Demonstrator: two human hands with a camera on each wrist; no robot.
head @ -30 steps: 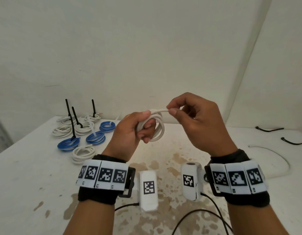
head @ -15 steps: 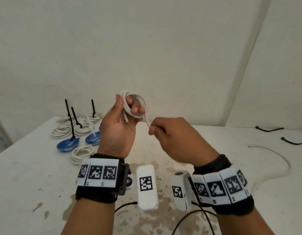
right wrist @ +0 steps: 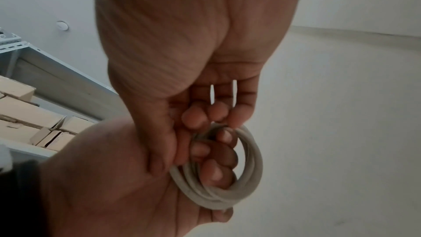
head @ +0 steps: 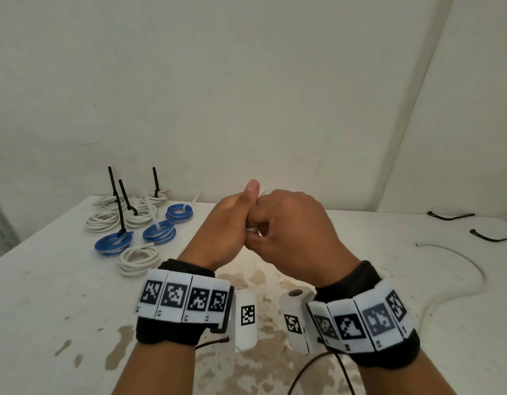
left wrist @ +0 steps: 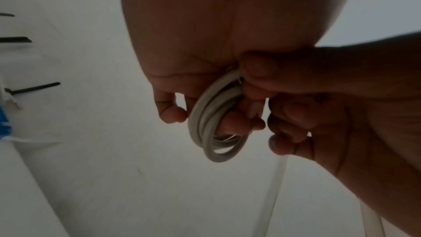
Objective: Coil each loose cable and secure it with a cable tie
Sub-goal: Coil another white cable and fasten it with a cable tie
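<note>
**Head view: both hands closing on one white coil**

Head view is showing the left hand (head: 228, 223) and right hand (head: 292, 238) pressing together above the bench (head: 360, 295), hiding most of the cable. Left wrist view is showing the white cable coil (left wrist: 214, 123) looping around the left fingers (left wrist: 239, 123), its ring hanging edge-on below the grip. The right fingers (right wrist: 205, 114) are curling onto the coil's upper strands, pinching them against the left palm.
</note>
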